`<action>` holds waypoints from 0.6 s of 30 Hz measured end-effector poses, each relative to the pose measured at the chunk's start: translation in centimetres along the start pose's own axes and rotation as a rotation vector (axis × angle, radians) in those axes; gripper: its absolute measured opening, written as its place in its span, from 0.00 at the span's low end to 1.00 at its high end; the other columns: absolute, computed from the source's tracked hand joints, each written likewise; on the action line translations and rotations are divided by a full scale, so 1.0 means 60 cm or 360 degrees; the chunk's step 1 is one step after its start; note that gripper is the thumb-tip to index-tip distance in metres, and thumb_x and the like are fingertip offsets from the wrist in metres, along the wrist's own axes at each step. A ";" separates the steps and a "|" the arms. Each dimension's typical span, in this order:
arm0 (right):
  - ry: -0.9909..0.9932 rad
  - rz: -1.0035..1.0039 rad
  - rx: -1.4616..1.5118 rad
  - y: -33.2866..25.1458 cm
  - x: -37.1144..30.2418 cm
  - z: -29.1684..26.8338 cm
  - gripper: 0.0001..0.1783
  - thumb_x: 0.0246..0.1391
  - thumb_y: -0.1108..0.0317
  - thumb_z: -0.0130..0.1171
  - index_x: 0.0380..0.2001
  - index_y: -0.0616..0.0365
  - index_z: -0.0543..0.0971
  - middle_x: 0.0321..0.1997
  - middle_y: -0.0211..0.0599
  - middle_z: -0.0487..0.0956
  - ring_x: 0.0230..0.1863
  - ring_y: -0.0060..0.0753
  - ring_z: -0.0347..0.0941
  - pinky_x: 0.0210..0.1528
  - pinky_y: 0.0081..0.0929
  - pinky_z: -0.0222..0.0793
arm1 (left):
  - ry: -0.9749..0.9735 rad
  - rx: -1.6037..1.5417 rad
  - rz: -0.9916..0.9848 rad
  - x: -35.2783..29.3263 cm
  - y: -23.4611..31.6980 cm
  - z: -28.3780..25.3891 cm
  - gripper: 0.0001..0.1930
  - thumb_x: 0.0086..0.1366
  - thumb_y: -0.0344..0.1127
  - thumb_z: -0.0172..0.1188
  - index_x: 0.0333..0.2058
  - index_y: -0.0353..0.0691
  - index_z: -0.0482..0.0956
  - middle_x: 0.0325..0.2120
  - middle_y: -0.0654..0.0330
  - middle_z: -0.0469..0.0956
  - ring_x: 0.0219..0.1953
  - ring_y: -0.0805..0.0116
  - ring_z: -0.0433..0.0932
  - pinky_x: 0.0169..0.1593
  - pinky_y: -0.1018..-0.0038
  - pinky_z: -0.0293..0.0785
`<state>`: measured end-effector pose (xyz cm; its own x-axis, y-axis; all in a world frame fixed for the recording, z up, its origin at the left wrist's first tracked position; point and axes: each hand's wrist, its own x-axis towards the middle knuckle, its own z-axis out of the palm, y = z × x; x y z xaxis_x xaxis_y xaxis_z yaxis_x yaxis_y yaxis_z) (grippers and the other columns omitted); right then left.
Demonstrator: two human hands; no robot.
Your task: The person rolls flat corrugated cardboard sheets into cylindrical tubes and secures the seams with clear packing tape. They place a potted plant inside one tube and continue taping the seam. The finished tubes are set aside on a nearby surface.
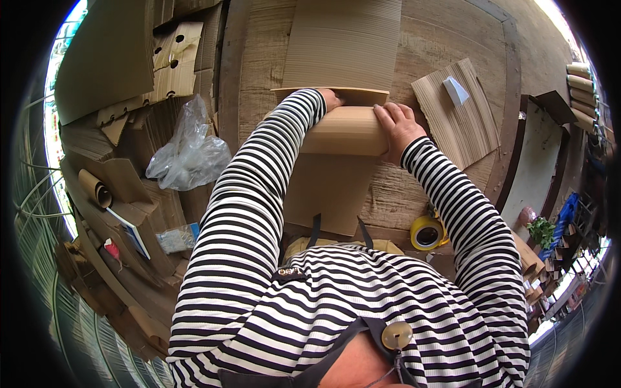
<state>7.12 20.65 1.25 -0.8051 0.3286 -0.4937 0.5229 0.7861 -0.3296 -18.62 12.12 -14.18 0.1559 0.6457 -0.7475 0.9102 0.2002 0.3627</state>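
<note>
A brown cardboard box [344, 131], partly folded, stands in front of me on the wooden table. One long flap [343, 45] stretches away from me and another [326, 191] comes down toward my body. My left hand [331, 99] reaches into the gap between the box and the far flap; its fingers are hidden in there. At the right end of the box, my right hand [399, 129] is closed over the top edge, fingertips on the upper face. Striped sleeves cover both arms.
To the right lies a cardboard sheet [446, 119] with a small white folded piece [456, 91]. A roll of yellow tape [427, 233] sits near my right forearm. At left are a clear plastic bag [187, 152] and stacked cardboard [110, 58].
</note>
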 end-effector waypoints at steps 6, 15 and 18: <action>-0.0203 0.0019 0.0019 0.011 0.034 -0.037 0.66 0.30 0.53 0.81 0.72 0.49 0.54 0.72 0.46 0.60 0.72 0.54 0.55 0.71 0.45 0.65 | -0.0171 -0.0026 0.0048 0.002 -0.025 -0.024 0.21 0.76 0.47 0.40 0.57 0.49 0.75 0.54 0.46 0.78 0.57 0.46 0.76 0.61 0.58 0.71; -0.0217 0.0019 0.0028 0.028 0.039 -0.030 0.66 0.31 0.53 0.82 0.73 0.48 0.54 0.72 0.46 0.60 0.72 0.53 0.56 0.71 0.45 0.64 | -0.0577 -0.0647 -0.0353 -0.069 0.024 -0.128 0.39 0.70 0.70 0.42 0.61 0.43 0.76 0.64 0.48 0.71 0.66 0.50 0.67 0.71 0.61 0.55; -0.0185 -0.0019 0.0059 0.030 0.039 -0.027 0.66 0.30 0.54 0.82 0.73 0.49 0.54 0.71 0.46 0.61 0.72 0.53 0.57 0.71 0.46 0.65 | -0.0574 -0.0611 -0.0393 -0.062 0.003 -0.111 0.38 0.70 0.70 0.43 0.62 0.44 0.76 0.64 0.49 0.71 0.66 0.53 0.67 0.70 0.64 0.56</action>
<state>5.73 23.69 0.83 -0.7746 0.2545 -0.5790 0.5252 0.7689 -0.3645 -21.57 14.67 -7.62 0.1388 0.2674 -0.9535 0.7422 0.6094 0.2789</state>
